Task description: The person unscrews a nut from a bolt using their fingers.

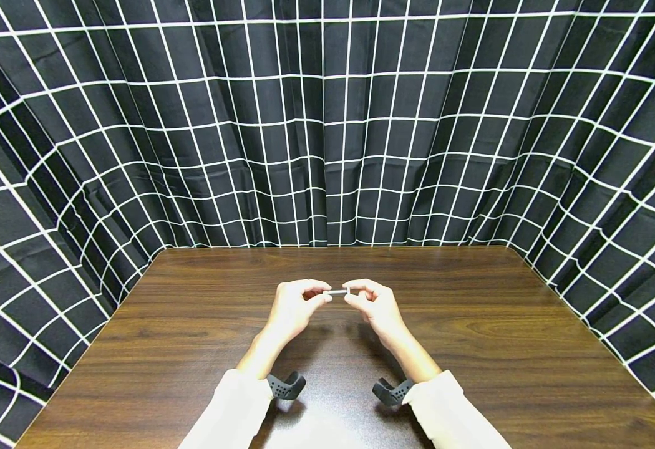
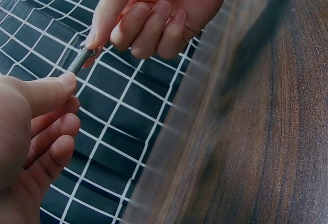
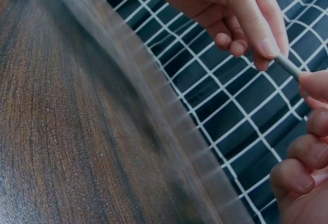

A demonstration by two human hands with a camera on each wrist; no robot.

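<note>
A thin grey threaded bolt (image 1: 337, 292) is held roughly level above the table, between both hands. Its ridged shank (image 2: 79, 61) shows plainly in the left wrist view. My left hand (image 1: 296, 305) pinches one end between thumb and fingertip. At the other end, my right hand (image 1: 375, 305) pinches it with thumb and index finger, where a slightly wider part shows; whether that is a head or a nut I cannot tell. In the right wrist view the bolt (image 3: 288, 67) spans the gap between the two thumbs, its ends covered by the fingertips.
A brown wood-grain table (image 1: 193, 324) lies beneath the hands. Black curtains (image 1: 339, 137) with a white grid surround its back and sides. Dark grey straps (image 1: 287, 386) sit at both wrists, by the white sleeves (image 1: 232, 405).
</note>
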